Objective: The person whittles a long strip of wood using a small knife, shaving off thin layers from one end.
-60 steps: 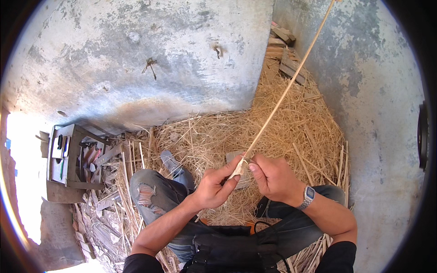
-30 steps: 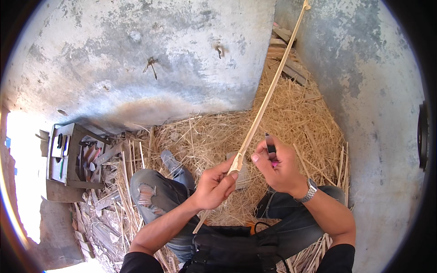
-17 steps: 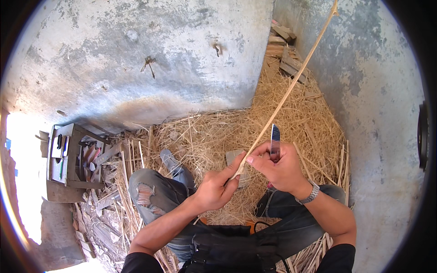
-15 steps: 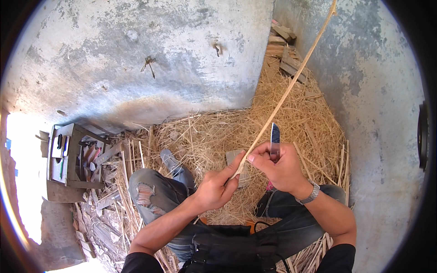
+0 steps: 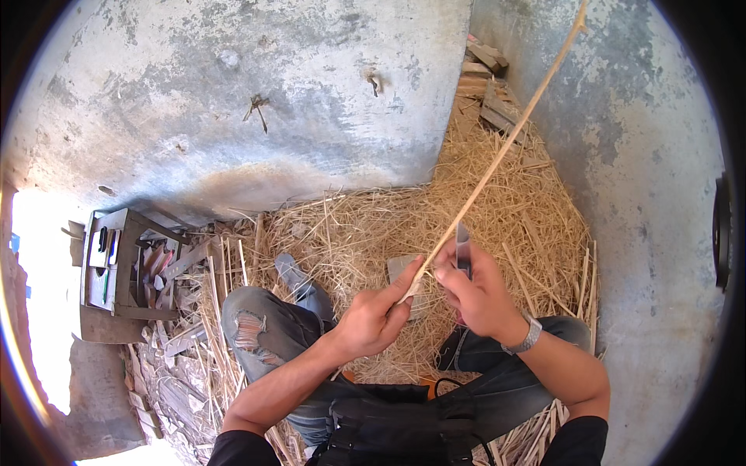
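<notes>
The left hand [image 5: 373,314] pinches the low end of a long thin cane strip [image 5: 497,155] that slants up over the straw [image 5: 528,202] toward the wall corner. The right hand [image 5: 478,291] grips a knife [image 5: 463,247] beside it. To do it well, the blade should slide slowly away from the fingers.

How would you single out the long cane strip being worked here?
Start at the straw pile in the corner of the grey walls. Above it, the left hand pinches a pale cane strip, far longer than the loose straws, rising toward the right wall.
</notes>
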`<state>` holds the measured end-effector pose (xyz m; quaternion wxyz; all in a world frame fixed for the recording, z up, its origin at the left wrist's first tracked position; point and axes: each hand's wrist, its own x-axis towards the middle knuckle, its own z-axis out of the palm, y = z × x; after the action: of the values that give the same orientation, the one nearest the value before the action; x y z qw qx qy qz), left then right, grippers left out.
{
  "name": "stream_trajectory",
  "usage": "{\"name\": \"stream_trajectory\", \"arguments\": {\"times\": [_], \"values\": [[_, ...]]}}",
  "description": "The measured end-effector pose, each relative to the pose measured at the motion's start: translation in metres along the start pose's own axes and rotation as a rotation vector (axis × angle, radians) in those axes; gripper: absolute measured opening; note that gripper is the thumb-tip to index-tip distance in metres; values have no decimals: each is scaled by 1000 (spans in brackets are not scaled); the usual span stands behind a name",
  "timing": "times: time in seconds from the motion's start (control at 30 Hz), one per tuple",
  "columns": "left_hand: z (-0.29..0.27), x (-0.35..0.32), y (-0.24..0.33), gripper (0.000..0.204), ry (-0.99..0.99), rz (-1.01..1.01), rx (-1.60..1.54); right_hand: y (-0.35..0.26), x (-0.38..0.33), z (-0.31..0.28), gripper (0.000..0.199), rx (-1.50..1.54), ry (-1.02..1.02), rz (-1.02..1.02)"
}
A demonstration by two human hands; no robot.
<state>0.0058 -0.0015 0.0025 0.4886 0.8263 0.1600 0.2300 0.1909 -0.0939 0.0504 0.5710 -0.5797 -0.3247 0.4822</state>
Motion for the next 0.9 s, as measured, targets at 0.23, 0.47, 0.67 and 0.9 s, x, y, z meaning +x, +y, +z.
{"name": "stream_trajectory", "arguments": {"times": [0.23, 0.47, 0.67, 0.9], "values": [[-4, -6, 2, 57, -19, -253, -354, 1, -2, -3, 33, -679, 89, -726], [-4, -5, 2, 56, -52, -280, -557, 14, 1, -5, 69, -924, 7, -837], [-4, -7, 3, 55, -62, -280, -572, 20, 2, -2, 70, -903, 11, -837], [3, -8, 6, 57, -2, -425, -694, 34, 5, 2, 80, -1180, -19, -793]]}}
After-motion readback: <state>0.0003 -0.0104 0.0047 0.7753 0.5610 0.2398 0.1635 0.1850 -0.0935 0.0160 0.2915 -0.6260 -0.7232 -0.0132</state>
